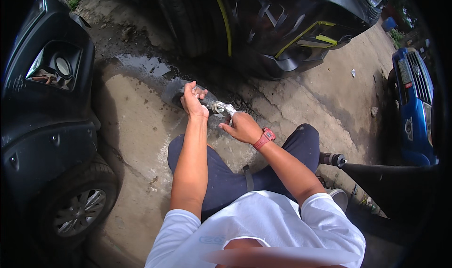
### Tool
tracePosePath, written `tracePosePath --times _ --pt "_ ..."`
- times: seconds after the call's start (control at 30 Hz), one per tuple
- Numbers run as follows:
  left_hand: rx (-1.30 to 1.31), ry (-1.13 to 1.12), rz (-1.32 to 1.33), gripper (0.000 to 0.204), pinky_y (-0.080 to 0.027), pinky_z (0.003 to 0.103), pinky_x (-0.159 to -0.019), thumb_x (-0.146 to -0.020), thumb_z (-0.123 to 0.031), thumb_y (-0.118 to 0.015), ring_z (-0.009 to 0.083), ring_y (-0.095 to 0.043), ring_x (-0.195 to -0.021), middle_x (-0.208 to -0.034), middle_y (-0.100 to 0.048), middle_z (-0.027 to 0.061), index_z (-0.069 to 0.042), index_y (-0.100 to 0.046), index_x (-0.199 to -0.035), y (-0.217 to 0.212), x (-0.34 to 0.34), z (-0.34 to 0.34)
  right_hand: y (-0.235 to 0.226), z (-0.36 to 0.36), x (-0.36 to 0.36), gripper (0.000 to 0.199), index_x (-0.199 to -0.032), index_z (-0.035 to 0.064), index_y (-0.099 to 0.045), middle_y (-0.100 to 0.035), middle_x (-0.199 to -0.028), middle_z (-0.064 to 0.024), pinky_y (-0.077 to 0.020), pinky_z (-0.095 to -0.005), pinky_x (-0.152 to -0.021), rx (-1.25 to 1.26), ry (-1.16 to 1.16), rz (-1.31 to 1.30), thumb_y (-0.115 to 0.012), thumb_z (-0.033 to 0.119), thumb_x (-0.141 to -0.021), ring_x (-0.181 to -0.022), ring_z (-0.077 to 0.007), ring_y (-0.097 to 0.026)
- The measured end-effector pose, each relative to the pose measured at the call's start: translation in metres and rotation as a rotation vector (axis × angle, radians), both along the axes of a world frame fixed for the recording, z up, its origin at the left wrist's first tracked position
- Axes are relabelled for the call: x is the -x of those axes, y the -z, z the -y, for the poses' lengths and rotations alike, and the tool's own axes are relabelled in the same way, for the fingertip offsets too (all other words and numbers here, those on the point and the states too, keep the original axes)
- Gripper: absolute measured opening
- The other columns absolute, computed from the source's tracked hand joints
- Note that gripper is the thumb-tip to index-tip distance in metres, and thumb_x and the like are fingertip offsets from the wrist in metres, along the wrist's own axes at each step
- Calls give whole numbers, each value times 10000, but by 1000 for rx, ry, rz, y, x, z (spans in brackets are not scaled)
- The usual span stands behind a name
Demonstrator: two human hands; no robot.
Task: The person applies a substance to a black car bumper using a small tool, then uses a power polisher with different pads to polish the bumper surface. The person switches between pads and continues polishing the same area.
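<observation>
My left hand is closed round a clear plastic bottle, palm turned up, with the bottle lying on its side and something dark showing through it. The bottle's neck points right, toward my right hand. Against that neck is a shiny, silvery, crumpled-looking piece, and the fingers of my right hand are curled at its near end; what it is made of I cannot make out. A red watch is on my right wrist. Both hands are in front of my bent knees, above the concrete ground.
A black car front with yellow-green trim stands ahead. Close on my left is a dark vehicle with its wheel. A blue vehicle is at the far right. Wet ground with a puddle lies beyond my hands. A dark cylinder sits beside my right knee.
</observation>
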State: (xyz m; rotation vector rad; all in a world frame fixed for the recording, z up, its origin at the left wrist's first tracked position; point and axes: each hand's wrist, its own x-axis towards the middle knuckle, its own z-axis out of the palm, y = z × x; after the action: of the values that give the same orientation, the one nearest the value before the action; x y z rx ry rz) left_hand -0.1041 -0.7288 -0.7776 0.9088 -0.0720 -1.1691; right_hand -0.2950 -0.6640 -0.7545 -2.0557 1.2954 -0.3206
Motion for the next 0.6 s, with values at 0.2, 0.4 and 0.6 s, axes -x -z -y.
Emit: tracePosePath --times 0.2,0.4,0.6 --pt "23 33 125 398 -545 411 -801 -947 -223 -722 121 -393 -564 -622 -386 -50 -183 -444 -665 -5 15 -3 17 1 -13 422 -748 -1 -753 -730 -773 -256 -566 -556 -746 35 127 91 -807 367 -948 -761 -453 -727" --pt "60 17 176 407 -552 379 -790 -954 -216 -716 111 -395 -560 -612 -389 -52 -182 -445 -651 -13 24 -3 21 -8 -11 425 -768 -9 -721 -723 -748 -229 -559 -547 -725 20 252 169 -815 367 -942 -763 -443 -729" --pt "144 60 259 400 -530 389 -828 -973 -201 -699 116 -391 -587 -618 -373 -48 -184 -431 -676 -13 31 -10 43 -16 -7 412 -816 -5 -739 -754 -841 -246 -580 -551 -813 -37 218 144 -829 382 -920 -875 -445 -755"
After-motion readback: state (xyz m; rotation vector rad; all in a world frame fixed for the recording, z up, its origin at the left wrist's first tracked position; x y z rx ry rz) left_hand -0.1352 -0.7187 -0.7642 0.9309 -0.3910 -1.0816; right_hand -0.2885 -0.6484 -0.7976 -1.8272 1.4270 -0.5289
